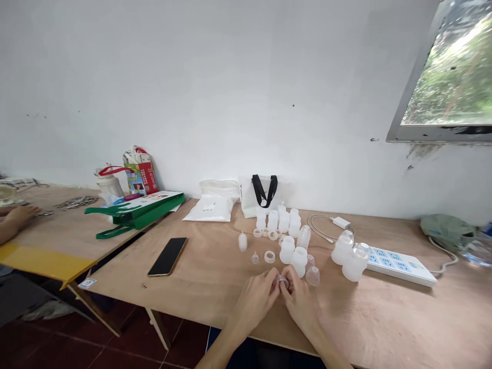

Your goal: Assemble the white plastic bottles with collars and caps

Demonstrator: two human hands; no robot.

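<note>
My left hand and my right hand meet at the front of the plywood table. Between their fingertips they pinch a small clear plastic ring, partly hidden by my fingers. Just ahead stand frosted plastic bottle parts, with a clear cup closest to my right hand. Farther back, a group of frosted bottles stands in rows. Loose translucent rings and a small nipple-shaped piece lie to the left of the parts.
A black smartphone lies left of my hands. A white power strip with a charger cable sits at the right. White packets and a white bag stand by the wall. On a second table, a co-worker's hand rests near a green bag.
</note>
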